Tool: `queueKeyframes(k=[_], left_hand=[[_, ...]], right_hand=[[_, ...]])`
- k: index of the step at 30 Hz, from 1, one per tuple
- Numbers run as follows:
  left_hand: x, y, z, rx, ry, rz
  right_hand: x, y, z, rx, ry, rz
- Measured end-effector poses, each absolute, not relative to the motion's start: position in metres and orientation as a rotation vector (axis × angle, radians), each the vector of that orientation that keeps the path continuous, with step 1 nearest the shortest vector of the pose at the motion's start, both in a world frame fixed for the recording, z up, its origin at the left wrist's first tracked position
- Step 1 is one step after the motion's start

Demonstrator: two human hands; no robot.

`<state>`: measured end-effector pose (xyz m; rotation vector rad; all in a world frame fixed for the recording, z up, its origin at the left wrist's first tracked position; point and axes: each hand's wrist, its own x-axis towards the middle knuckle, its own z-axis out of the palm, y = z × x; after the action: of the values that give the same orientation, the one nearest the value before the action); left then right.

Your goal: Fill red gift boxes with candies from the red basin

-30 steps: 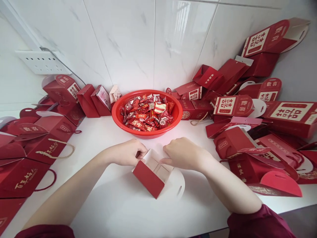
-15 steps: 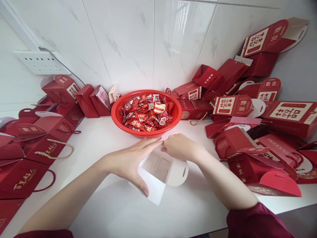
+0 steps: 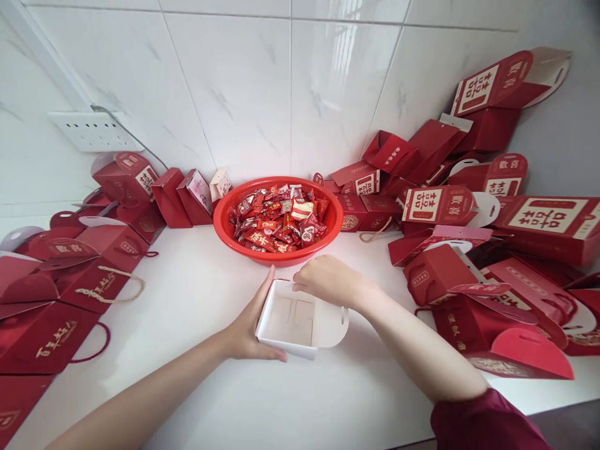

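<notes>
A small gift box with a white inside stands in front of me, its top open and its inside facing me. Along its left side my left hand grips it, thumb on the near wall and fingers round the far left corner. My right hand is closed at the far right corner, fingertips pinching the box's rim. A rounded white flap with a slot sticks out to the right, below my right wrist. The box's outer faces are mostly hidden.
Behind the box sits a red plastic basket full of wrapped candies. Red gift boxes with rope handles line the left side. Many more red boxes are piled on the right. A power strip hangs on the tiled wall.
My left hand has moved from over the box to its left side and now grips it. The near flap no longer spreads outward; the walls stand up. My right hand stays at the far corner.
</notes>
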<state>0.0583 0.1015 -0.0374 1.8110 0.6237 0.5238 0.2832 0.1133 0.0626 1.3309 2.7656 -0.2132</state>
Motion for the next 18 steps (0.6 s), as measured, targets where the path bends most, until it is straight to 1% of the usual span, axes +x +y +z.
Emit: queueKeyframes(k=[3, 5, 7, 9, 12, 14, 18], left_hand=[[0.060, 0.103, -0.040, 1.784, 0.618, 0.582], [0.060, 0.107, -0.041, 1.793, 0.607, 0.620], [0.060, 0.112, -0.043, 1.829, 0.631, 0.671], [0.059, 0.118, -0.044, 1.863, 0.660, 0.739], [0.058, 0.125, -0.045, 1.873, 0.652, 0.800], [0.058, 0.128, -0.044, 1.867, 0.637, 0.812], [0.057, 0.131, -0.044, 1.886, 0.608, 0.831]], right_hand=[[0.286, 0.115, 0.063, 1.364, 2.809, -0.379], [0.293, 0.117, 0.071, 1.378, 2.883, -0.546], [0.303, 0.123, 0.083, 1.467, 2.953, -0.622], [0.312, 0.135, 0.096, 1.719, 2.907, -0.527], [0.319, 0.171, 0.105, 2.085, 2.548, -0.333], [0.317, 0.202, 0.100, 2.105, 2.429, -0.335], [0.307, 0.262, 0.076, 2.142, 2.421, -0.355]])
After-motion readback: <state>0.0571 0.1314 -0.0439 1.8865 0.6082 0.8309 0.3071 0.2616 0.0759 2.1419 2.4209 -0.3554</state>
